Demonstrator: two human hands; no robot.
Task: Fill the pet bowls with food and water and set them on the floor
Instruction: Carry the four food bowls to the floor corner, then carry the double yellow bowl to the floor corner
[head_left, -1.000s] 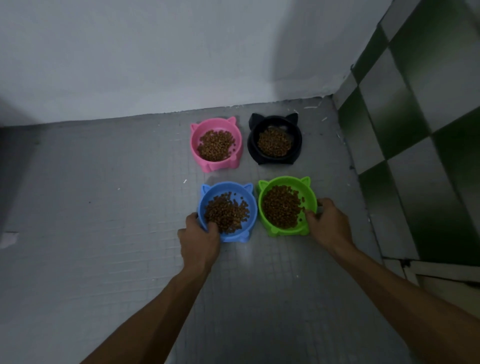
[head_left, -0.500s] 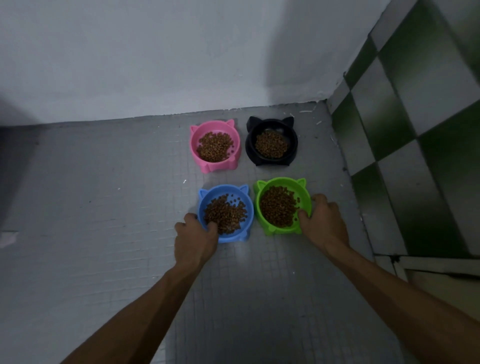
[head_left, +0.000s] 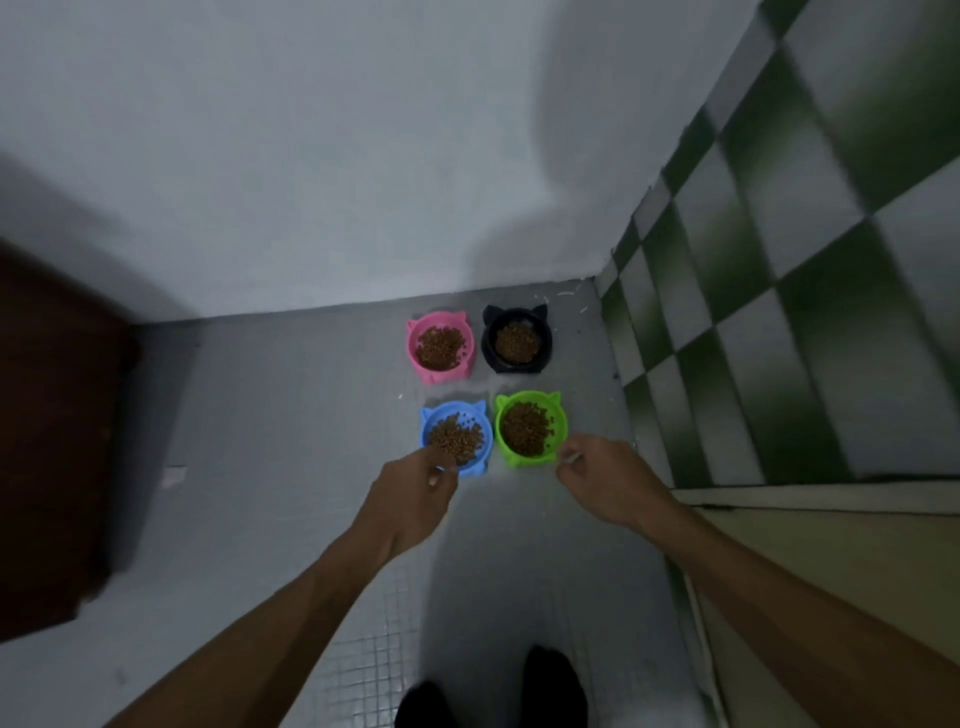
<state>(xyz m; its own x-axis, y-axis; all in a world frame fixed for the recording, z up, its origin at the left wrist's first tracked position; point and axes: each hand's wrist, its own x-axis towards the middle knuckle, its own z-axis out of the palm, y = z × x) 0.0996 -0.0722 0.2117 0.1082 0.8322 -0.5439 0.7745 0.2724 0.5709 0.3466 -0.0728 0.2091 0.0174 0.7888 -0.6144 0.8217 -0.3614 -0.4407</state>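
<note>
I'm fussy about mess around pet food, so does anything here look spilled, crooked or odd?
Nothing looks spilled: the pink bowl, black bowl, blue bowl and green bowl sit upright in a neat square on the floor. Only oddities: all four hold kibble, none water, and a few white flecks lie beyond the black bowl.

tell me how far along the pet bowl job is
Done: the pink bowl, black bowl, blue bowl and green bowl all sit on the floor, each holding kibble. In hand: the left hand and right hand hang loosely curled by the blue and green bowls, gripping nothing visible. Left: water; no bowl shows any, and no water container is in view.
</note>
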